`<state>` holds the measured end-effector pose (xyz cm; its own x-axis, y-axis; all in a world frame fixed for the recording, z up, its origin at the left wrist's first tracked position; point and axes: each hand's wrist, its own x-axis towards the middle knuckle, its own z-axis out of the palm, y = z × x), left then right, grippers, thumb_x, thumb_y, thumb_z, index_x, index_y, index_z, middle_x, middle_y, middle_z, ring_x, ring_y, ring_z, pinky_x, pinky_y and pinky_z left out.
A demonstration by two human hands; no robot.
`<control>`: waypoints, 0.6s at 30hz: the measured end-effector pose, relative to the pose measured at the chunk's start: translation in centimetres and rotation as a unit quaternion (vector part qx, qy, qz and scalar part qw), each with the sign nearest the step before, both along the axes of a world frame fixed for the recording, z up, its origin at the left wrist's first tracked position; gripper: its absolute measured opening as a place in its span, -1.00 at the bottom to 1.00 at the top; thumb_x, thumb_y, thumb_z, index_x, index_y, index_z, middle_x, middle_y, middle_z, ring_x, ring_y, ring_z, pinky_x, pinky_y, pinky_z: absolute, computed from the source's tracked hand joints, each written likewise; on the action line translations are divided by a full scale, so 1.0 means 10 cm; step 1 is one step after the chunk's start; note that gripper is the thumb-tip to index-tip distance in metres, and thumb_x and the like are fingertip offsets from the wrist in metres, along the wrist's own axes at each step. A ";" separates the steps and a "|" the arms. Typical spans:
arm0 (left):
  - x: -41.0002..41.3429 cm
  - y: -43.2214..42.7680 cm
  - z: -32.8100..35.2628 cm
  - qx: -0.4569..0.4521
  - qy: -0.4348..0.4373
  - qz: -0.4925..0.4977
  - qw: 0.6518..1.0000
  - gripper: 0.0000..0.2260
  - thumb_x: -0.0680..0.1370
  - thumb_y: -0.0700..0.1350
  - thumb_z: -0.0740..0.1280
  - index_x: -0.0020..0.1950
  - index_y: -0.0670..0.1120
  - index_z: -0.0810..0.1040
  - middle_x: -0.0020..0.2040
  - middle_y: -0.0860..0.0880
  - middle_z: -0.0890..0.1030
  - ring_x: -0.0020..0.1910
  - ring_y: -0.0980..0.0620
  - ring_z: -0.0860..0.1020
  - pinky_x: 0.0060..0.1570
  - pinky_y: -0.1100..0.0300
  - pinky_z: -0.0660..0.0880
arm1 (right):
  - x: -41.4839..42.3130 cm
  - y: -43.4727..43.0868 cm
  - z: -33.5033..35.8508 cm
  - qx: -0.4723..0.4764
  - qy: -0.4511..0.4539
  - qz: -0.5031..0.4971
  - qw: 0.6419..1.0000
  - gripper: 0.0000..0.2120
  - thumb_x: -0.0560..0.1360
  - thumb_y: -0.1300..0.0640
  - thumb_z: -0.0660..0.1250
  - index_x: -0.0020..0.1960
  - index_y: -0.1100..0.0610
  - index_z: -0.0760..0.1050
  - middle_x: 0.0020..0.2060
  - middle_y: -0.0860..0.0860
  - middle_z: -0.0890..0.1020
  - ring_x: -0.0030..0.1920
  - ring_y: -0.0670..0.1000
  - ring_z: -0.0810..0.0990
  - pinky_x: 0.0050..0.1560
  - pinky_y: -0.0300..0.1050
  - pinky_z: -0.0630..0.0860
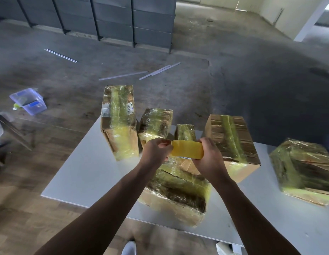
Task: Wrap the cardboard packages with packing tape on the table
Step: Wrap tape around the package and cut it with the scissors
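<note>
I hold a yellow roll of packing tape (187, 149) in the air above the white table (90, 173). My right hand (208, 157) grips the roll from its right side. My left hand (156, 150) pinches the tape's edge at the roll's left end. Right under the roll lies a cardboard package (178, 192), partly wrapped in shiny tape, with a bare cardboard patch near my right hand. Several more taped packages stand around: a tall package (119, 122) at the left, a small package (156, 122) beside it, a package (231, 140) at the right, and a far-right package (305, 172).
A narrow taped package (184, 132) stands just behind the roll. On the floor to the left sits a clear plastic tub (28, 101). Grey strips (160, 70) lie on the floor beyond the table. Dark metal shelving (105, 17) lines the back.
</note>
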<state>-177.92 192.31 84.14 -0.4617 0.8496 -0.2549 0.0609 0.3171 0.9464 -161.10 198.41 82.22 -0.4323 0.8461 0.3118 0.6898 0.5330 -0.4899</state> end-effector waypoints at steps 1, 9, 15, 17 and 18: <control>0.01 0.00 0.01 0.004 -0.001 0.004 1.000 -0.74 0.49 -0.25 0.40 0.18 -0.17 0.60 -0.07 -0.04 0.64 -0.18 -0.03 0.62 -0.06 -0.04 0.63 | 0.00 0.00 0.00 0.003 -0.004 0.001 1.000 -0.62 0.38 0.20 0.49 0.12 0.22 0.44 -0.03 0.09 0.51 -0.08 0.04 0.49 -0.15 -0.12 0.37; 0.01 0.03 0.05 0.000 -0.058 0.035 0.998 -0.80 0.45 -0.29 0.46 -0.02 -0.10 0.53 -0.12 -0.08 0.64 -0.20 -0.02 0.63 -0.14 0.09 0.63 | 0.02 -0.01 0.01 0.008 -0.009 0.003 1.000 -0.62 0.40 0.17 0.48 0.13 0.23 0.43 -0.01 0.12 0.52 -0.08 0.05 0.49 -0.15 -0.10 0.38; -0.02 0.08 0.05 -0.015 -0.121 0.068 0.990 -0.76 0.45 -0.31 0.46 0.08 -0.17 0.53 -0.10 -0.17 0.64 -0.22 -0.01 0.64 -0.31 0.27 0.59 | 0.03 0.00 0.05 0.004 -0.017 0.007 1.000 -0.57 0.39 0.14 0.50 0.17 0.22 0.42 0.02 0.11 0.51 -0.07 0.00 0.46 -0.13 -0.11 0.38; -0.03 0.10 0.04 -0.024 -0.126 0.068 0.989 -0.76 0.46 -0.32 0.44 0.09 -0.19 0.53 -0.13 -0.17 0.63 -0.26 0.01 0.62 -0.32 0.29 0.58 | 0.04 0.00 0.07 0.001 -0.015 0.010 1.000 -0.55 0.38 0.14 0.51 0.18 0.23 0.42 0.03 0.12 0.51 -0.07 -0.01 0.43 -0.11 -0.10 0.37; -0.03 0.11 0.03 -0.027 -0.126 0.065 0.989 -0.77 0.47 -0.33 0.43 0.09 -0.19 0.53 -0.14 -0.17 0.62 -0.27 0.02 0.61 -0.30 0.28 0.59 | 0.04 0.00 0.08 0.000 -0.014 0.011 1.000 -0.54 0.39 0.14 0.51 0.19 0.23 0.42 0.03 0.11 0.50 -0.07 -0.01 0.43 -0.11 -0.11 0.37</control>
<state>-178.17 193.41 84.48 -0.4818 0.7692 -0.4199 -0.2203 0.3575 0.9076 -160.72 198.42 83.01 -0.4588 0.8364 0.2998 0.6912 0.5480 -0.4711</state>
